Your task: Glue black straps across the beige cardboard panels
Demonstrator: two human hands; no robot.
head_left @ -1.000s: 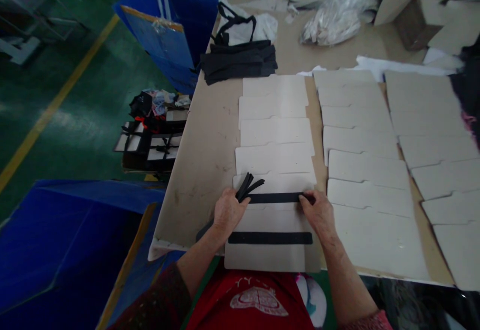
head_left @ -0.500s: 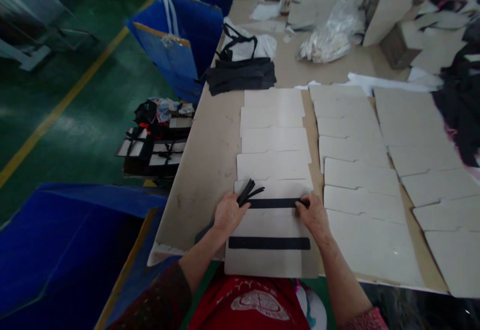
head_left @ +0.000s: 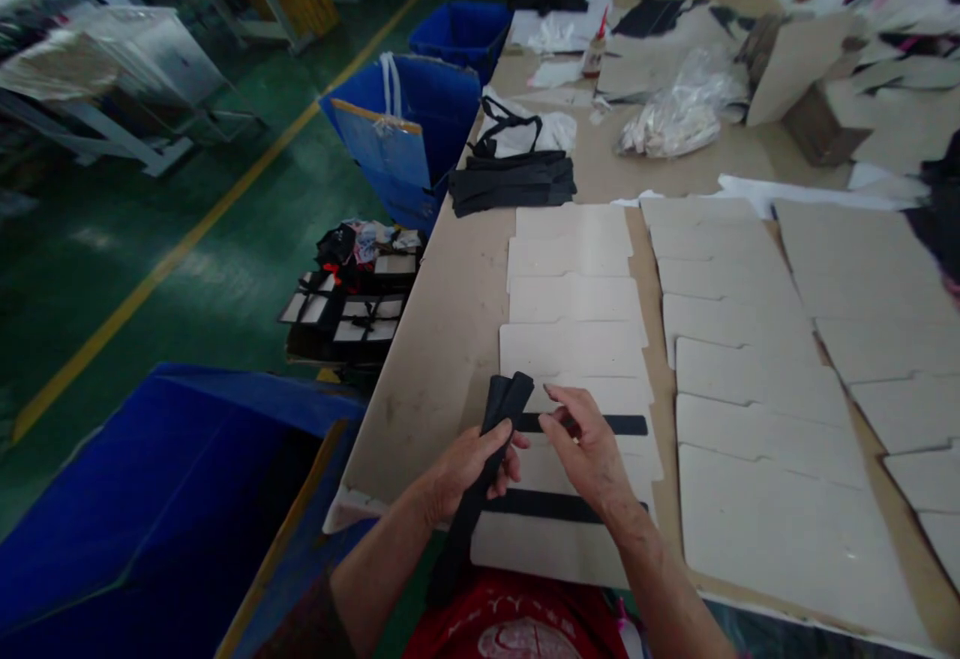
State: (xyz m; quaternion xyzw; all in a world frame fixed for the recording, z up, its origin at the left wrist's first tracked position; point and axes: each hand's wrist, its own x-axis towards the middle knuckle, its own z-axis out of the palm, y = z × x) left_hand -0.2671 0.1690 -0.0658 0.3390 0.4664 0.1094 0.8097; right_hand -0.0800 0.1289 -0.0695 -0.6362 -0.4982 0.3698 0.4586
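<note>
My left hand (head_left: 469,464) is closed round a bundle of black strips (head_left: 504,401) that stick up above it and hang down below toward my lap. My right hand (head_left: 589,444) hovers just right of the bundle, fingers loosely curled and parted, holding nothing. Under my hands lie overlapping white card pieces (head_left: 574,349) in a column on the table. One black strip (head_left: 600,425) lies across the second-nearest card. Another black strip (head_left: 555,507) lies across the nearest card (head_left: 547,554).
Two more columns of white cards (head_left: 742,339) cover the table (head_left: 442,339) to the right. A folded pile of black fabric (head_left: 514,179) lies at the column's far end. Blue bins (head_left: 405,129) stand to the left, one (head_left: 150,509) by my left elbow. Bags and cardboard clutter the far end.
Both hands lifted off the black strip they were pressing on the second card. The left hand raised its bundle; the right hand moved left toward it. The camera tilted up.
</note>
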